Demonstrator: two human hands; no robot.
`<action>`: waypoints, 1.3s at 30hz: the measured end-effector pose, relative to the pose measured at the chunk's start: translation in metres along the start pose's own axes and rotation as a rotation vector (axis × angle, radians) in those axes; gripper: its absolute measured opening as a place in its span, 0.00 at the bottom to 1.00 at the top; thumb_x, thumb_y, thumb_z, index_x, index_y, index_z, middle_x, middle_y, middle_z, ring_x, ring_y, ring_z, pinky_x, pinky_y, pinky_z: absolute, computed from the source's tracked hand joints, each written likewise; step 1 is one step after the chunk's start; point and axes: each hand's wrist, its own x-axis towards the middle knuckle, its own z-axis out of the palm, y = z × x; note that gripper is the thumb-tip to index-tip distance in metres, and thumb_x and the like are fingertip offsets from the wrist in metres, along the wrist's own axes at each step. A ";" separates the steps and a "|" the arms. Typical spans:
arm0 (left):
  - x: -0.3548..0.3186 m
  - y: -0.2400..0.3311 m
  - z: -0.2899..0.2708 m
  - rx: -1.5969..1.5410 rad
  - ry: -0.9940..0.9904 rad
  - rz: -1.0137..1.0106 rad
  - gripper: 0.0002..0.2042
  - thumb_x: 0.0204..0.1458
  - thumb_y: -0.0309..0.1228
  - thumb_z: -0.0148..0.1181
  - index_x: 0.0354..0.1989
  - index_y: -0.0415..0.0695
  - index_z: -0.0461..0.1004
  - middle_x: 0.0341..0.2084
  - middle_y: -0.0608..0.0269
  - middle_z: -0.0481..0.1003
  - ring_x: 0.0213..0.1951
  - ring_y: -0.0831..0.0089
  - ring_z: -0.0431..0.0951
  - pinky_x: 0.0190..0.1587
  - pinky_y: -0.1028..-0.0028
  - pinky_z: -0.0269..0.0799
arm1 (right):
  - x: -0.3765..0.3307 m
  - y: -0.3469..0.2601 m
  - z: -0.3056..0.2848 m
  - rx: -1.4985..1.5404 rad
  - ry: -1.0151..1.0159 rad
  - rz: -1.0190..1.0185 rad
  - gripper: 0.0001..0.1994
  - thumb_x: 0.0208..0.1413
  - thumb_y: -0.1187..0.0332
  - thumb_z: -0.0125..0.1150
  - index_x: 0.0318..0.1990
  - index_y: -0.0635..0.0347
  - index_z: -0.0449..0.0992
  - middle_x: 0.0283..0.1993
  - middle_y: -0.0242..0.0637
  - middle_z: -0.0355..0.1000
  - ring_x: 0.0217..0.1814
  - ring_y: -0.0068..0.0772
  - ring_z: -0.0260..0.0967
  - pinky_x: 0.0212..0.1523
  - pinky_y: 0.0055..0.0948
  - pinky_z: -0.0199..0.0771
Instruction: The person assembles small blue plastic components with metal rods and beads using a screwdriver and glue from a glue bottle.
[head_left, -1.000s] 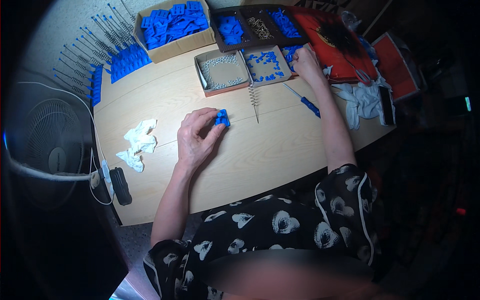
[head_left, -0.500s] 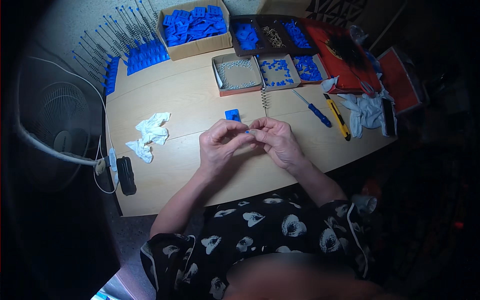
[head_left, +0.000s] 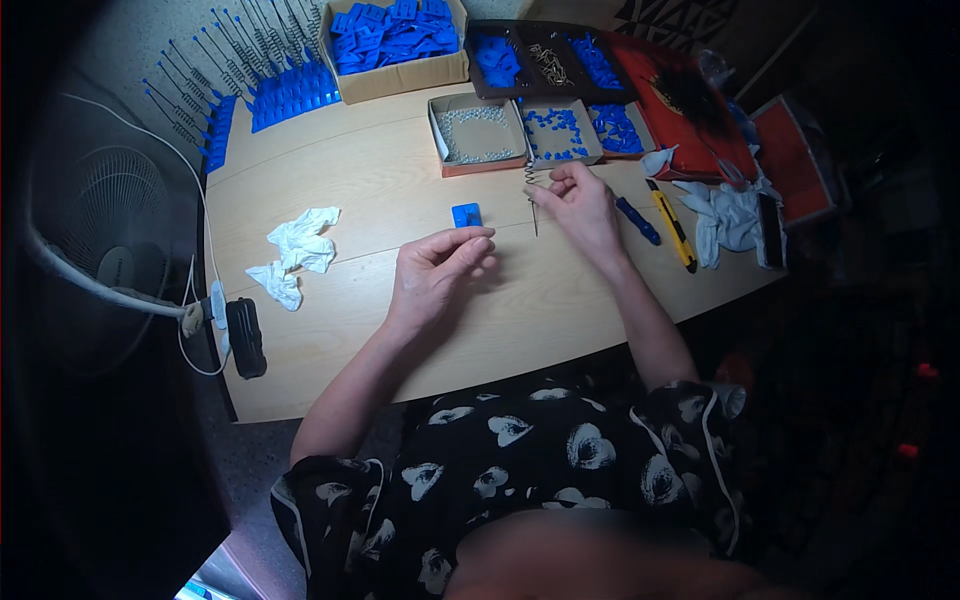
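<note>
My right hand (head_left: 585,212) reaches to the front of the small boxes, thumb and forefinger closed on a dark coil spring (head_left: 531,172) with a straight wire end. The spring's upper end lies by the edge of the box of clear beads (head_left: 480,163). My left hand (head_left: 438,276) is over the middle of the table, its thumb and fingers pinched together. Whatever may be between those fingertips is too small or hidden to make out. Just beyond the left fingers sits a small blue plastic block (head_left: 466,215).
Boxes of small blue parts (head_left: 557,135) line the back, beside a carton of blue plates (head_left: 395,45). Finished-looking blue pieces with springs (head_left: 295,100) stand far left. A screwdriver (head_left: 638,222), yellow cutter (head_left: 673,225), white cloths (head_left: 303,240) and a fan (head_left: 115,215) surround the work area.
My hands, together half a second ago, have parted. The right has moved right and away from me onto the spring; the left stays near its place. The view has shifted slightly.
</note>
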 end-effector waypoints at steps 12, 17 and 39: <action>0.000 0.005 -0.001 0.003 -0.063 -0.078 0.11 0.60 0.25 0.60 0.49 0.35 0.79 0.37 0.61 0.79 0.39 0.77 0.78 0.47 0.77 0.73 | -0.002 -0.017 -0.007 0.699 -0.282 0.146 0.11 0.58 0.67 0.66 0.42 0.65 0.78 0.32 0.32 0.75 0.31 0.21 0.71 0.31 0.20 0.71; 0.001 0.001 -0.004 -0.043 -0.105 -0.144 0.11 0.60 0.24 0.61 0.49 0.33 0.78 0.38 0.55 0.81 0.40 0.74 0.82 0.47 0.77 0.77 | -0.030 -0.040 -0.009 0.926 -0.130 0.029 0.12 0.63 0.70 0.60 0.48 0.69 0.76 0.37 0.37 0.76 0.33 0.21 0.73 0.33 0.20 0.74; 0.002 -0.001 -0.007 -0.092 -0.152 -0.143 0.09 0.57 0.20 0.62 0.46 0.35 0.77 0.39 0.60 0.80 0.45 0.74 0.81 0.49 0.78 0.76 | -0.037 -0.049 0.004 0.718 -0.189 -0.155 0.13 0.65 0.75 0.57 0.52 0.78 0.72 0.41 0.43 0.76 0.42 0.25 0.76 0.44 0.23 0.79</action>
